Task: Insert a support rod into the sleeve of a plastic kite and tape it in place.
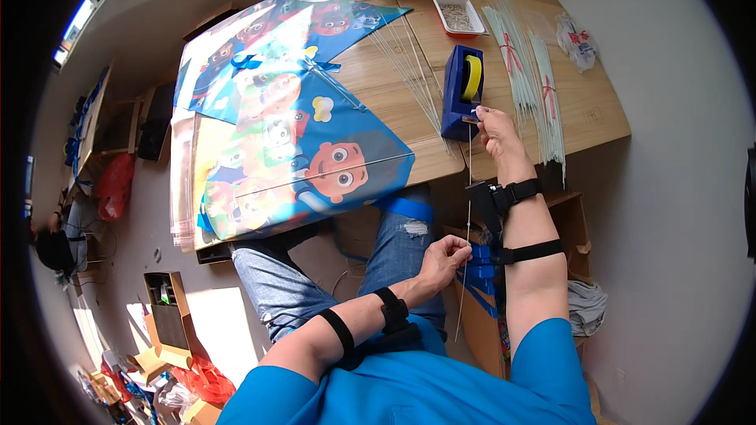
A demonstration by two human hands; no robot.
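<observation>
We list: thin pale rod (462, 299), left hand (442, 264) pinching it; right hand (498, 129) pinching, apparently tape (476, 111), at blue dispenser (453, 83); white tray (465, 32) of small pale pieces (455, 16).

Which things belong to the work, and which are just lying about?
Seemingly in the work: thin rod in the left hand; blue tape dispenser at the right hand; probably printed sheets, bundled rods.

Apparently lying about: crumpled plastic bag; red bag at lower left; grey cloth.
</observation>
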